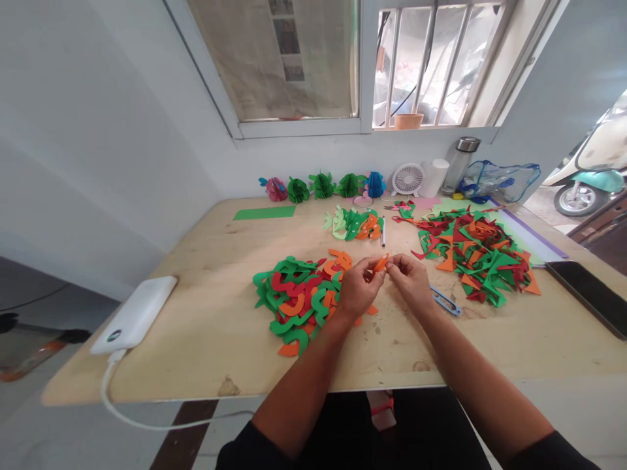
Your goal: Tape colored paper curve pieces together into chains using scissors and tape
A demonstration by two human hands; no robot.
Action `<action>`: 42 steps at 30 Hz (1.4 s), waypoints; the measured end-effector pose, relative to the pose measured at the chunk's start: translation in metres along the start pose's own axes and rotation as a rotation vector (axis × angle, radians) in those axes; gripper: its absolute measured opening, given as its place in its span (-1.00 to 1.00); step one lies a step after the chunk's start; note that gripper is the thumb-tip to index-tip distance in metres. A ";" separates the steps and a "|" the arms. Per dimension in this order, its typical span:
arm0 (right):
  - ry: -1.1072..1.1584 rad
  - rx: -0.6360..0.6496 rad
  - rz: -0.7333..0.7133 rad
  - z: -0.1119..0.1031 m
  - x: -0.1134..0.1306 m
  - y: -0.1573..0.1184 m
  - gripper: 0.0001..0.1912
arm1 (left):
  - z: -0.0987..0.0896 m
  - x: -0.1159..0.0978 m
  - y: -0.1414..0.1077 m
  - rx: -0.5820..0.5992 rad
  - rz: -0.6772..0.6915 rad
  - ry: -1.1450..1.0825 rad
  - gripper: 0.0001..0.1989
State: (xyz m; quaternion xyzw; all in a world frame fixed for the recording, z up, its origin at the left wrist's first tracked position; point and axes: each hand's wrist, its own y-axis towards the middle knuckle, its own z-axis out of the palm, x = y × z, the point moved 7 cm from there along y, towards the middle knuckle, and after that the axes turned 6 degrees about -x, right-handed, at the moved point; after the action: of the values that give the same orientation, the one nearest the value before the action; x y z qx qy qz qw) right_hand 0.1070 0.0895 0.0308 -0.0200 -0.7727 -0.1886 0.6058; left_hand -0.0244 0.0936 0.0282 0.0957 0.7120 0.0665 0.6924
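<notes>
My left hand (361, 287) pinches a small folded piece of orange paper (381, 262) over the middle of the table. Thumb and fingertips of my right hand (407, 277) are closed at the right end of this same piece; the exact grip is partly hidden. Beside and partly behind my left hand lies a pile of curvy green, red and orange paper cut-outs (301, 297). A light-blue utility knife (445, 301) rests on the wood just right of my right wrist.
Paper scraps (482, 254) are heaped at the right, near a black phone (590, 294). Farther back are spotted cut-outs (355, 224), a pen (383, 232), honeycomb paper figures (323, 186), a small fan (407, 179) and a bottle (460, 166). A white power bank (137, 316) sits left.
</notes>
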 end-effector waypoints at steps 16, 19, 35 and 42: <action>-0.390 0.061 -0.259 -0.004 0.023 0.001 -0.88 | -0.004 0.012 0.005 -0.024 -0.287 -0.243 -0.77; -0.394 0.096 -0.271 -0.003 0.026 0.001 -0.88 | -0.002 0.015 0.004 0.015 -0.319 -0.248 -0.73; -0.702 -0.180 -0.105 -0.060 0.006 0.024 -0.81 | -0.014 0.016 0.004 -0.092 -0.373 -0.270 -0.85; -0.837 -0.195 -0.114 -0.074 0.010 0.021 -0.82 | -0.011 0.008 0.003 -0.061 -0.339 -0.276 -0.87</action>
State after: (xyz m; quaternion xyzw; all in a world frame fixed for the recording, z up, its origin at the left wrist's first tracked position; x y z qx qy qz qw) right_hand 0.1783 0.0838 0.0607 -0.1092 -0.9303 -0.2692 0.2241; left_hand -0.0357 0.0985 0.0210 -0.0381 0.6142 -0.0430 0.7871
